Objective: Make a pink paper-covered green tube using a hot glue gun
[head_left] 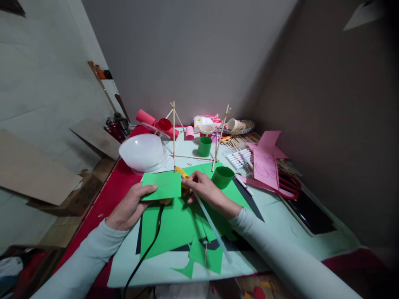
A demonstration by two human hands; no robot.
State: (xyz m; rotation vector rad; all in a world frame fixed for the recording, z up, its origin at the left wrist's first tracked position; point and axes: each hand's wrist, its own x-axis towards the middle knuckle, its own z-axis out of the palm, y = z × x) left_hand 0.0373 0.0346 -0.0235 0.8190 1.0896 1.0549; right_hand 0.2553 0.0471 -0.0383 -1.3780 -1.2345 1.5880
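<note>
Your left hand (131,207) pinches a green card (162,185) by its left edge, above the green sheets (174,224). Your right hand (207,192) grips the yellow glue gun (181,172), its nozzle touching the card's right edge.

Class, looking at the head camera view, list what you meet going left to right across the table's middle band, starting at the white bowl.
white bowl → stick frame → green cup → marker set → pink paper → red scissors
</note>
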